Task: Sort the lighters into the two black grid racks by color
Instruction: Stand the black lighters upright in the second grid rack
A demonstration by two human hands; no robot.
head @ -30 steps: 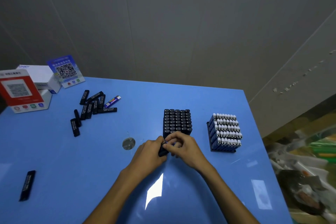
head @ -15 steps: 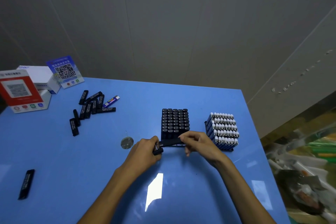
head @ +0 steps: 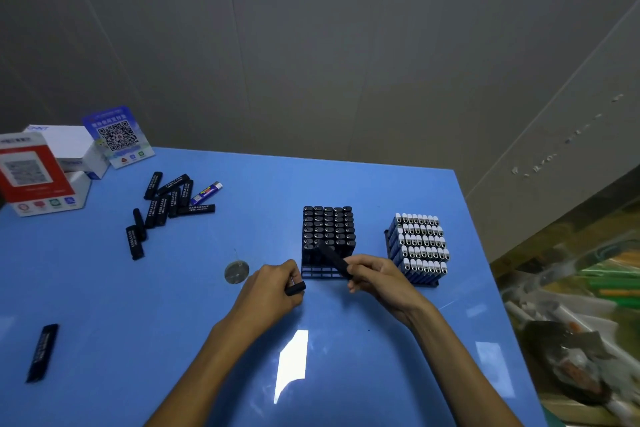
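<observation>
Hands split: right hand [head: 375, 276] now pinches a black lighter [head: 333, 258] angled at the black rack [head: 327, 243]; left hand [head: 273, 284] grips another [head: 295, 288]. Front row filling next.

A glossy blue desk [head: 173, 322] fills the lower frame. On it: two black grid racks at centre [head: 320, 272] and centre right [head: 427, 282], loose black lighters [head: 166, 206] upper left, one [head: 42, 352] lower left, white boxes [head: 65, 163] far left.

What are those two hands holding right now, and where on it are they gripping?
Each holds a black lighter. The right hand pinches the near end of one angled into the rack. The left hand grips another, mostly hidden.
</observation>
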